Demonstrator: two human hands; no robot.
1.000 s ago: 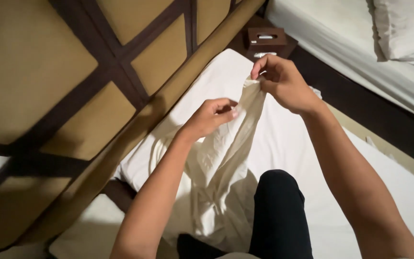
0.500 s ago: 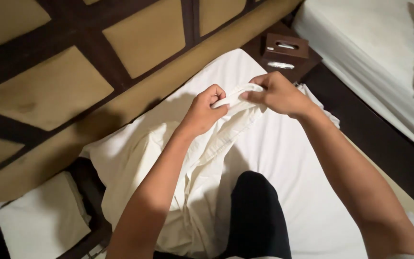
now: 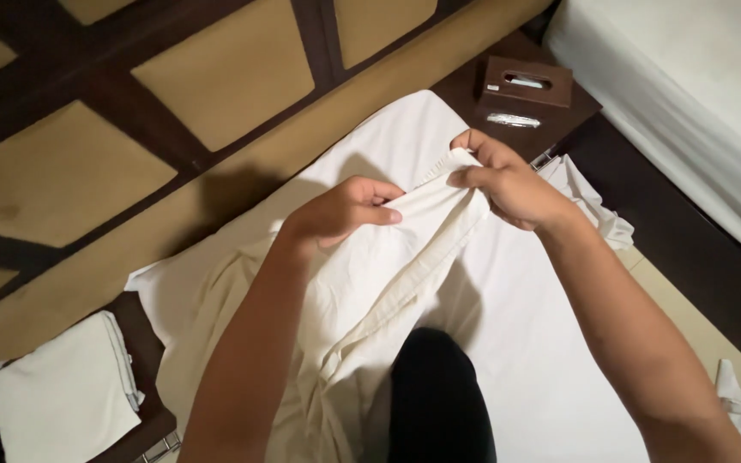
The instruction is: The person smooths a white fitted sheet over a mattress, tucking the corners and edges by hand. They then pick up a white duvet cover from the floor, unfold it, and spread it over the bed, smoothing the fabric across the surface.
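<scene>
Cream pillowcase (image 3: 388, 283) hangs bunched above the bed (image 3: 525, 360), its hem pinched in the grip of left hand (image 3: 345, 210) and right hand (image 3: 508, 184). Best to keep both pinches firm and the hem taut.

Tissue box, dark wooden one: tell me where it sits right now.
In the head view the tissue box sits upper right on the dark bedside table, just beyond the right hand gripping the cream cloth.
</scene>
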